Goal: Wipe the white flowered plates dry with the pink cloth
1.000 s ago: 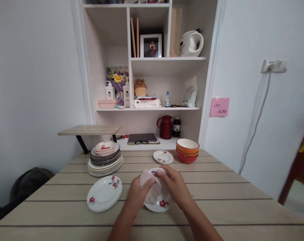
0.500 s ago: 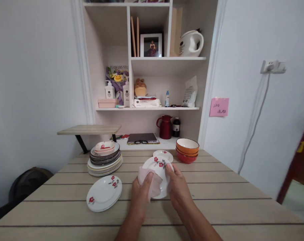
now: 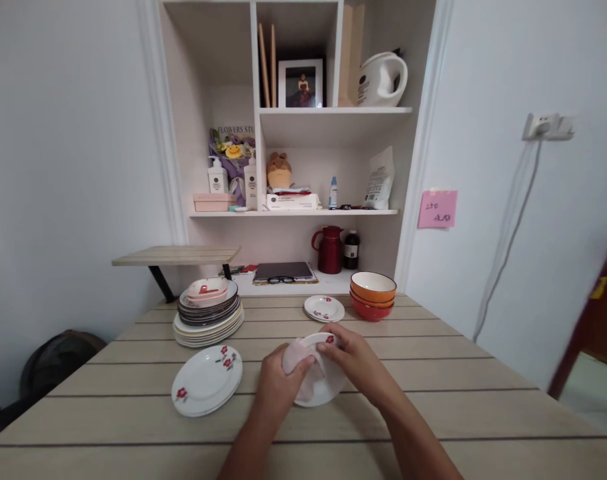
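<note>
From where I stand, the wiping looks unfinished: the left grip (image 3: 277, 377) pinches a pale pink cloth (image 3: 294, 355) against a flowered plate (image 3: 329, 384) held above the desk (image 3: 133, 423); the right grip (image 3: 356, 355) pinches its rim. Whether the left-hand plates (image 3: 206, 379) or rear saucers (image 3: 323, 307) are done, I can't tell.
</note>
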